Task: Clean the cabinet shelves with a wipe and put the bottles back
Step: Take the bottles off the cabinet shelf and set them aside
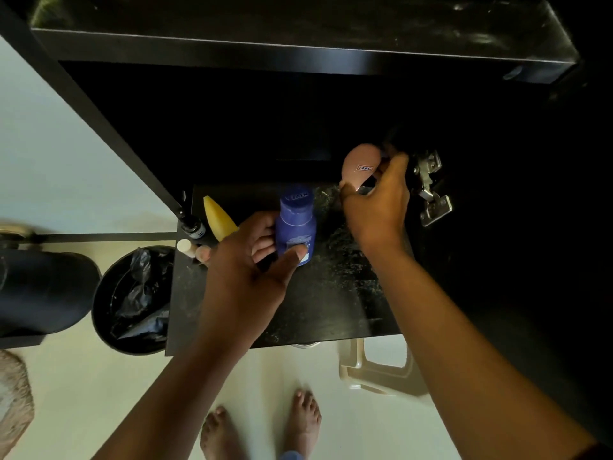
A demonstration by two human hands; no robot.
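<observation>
Left hand point(245, 260) grips the blue bottle point(296, 225) upright on the dusty shelf point(331, 293); right hand point(378, 200) pinches the pink bottle point(361, 166) above its fingers. Risk: the top-heavy pink bottle may slip from that loose fingertip hold.

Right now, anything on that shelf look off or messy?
Yes. The black shelf is streaked with whitish smears or dust, heaviest right of the blue Nivea bottle that the left hand grips. The yellow bottle leans instead of standing upright. The right hand holds a pink bottle. No wipe is in view.
</observation>
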